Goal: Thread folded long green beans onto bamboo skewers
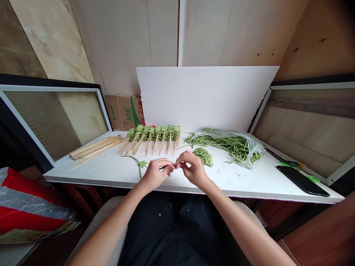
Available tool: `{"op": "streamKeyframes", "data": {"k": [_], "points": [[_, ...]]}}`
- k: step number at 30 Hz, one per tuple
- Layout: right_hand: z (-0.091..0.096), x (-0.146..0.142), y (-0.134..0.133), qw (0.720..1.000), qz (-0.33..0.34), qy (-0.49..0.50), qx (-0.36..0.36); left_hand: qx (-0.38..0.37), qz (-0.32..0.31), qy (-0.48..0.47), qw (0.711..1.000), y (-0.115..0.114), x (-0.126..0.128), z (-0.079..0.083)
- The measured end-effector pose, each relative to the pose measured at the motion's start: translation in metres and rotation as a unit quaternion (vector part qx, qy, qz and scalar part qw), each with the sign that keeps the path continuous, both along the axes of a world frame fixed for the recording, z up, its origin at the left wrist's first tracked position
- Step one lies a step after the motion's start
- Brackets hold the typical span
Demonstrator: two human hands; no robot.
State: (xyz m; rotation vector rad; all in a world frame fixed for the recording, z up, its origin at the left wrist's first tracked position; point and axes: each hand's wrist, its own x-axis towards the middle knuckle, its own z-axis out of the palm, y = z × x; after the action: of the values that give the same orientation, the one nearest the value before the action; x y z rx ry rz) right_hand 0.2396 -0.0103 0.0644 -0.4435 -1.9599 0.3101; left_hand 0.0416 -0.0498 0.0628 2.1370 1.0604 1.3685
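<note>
Both hands pinch one thin green strand (165, 167): the left hand (156, 173) and the right hand (192, 170) are closed on it, fingertips nearly touching. They hover just above the near edge of the table (249, 181), at its middle. Bare tabletop lies to either side along that edge. A loose bean (138, 162) curls just left, and a small heap of bean pieces (203, 156) sits just behind the right hand. Filled skewers (154, 136), bare sticks (95, 149) and a bag of beans (235, 146) crowd the far edge. The strand runs left to right, roughly parallel to the near edge.
</note>
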Motion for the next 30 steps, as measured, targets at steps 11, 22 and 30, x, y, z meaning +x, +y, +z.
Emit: {"op": "streamKeyframes", "data": {"k": [11,22,30], "points": [[-0.009,0.001,0.012,0.978,0.021,0.104,-0.179,-0.072,-0.019,-0.073,0.995,0.006,-0.006,-0.006],[-0.028,0.085,0.09,0.938,-0.29,-0.051,-0.181,-0.062,-0.009,-0.09,0.994,0.021,-0.01,-0.02],[-0.051,0.126,0.112,0.872,-0.396,-0.124,-0.261,-0.064,-0.005,-0.053,0.997,0.024,-0.011,-0.023]]}}
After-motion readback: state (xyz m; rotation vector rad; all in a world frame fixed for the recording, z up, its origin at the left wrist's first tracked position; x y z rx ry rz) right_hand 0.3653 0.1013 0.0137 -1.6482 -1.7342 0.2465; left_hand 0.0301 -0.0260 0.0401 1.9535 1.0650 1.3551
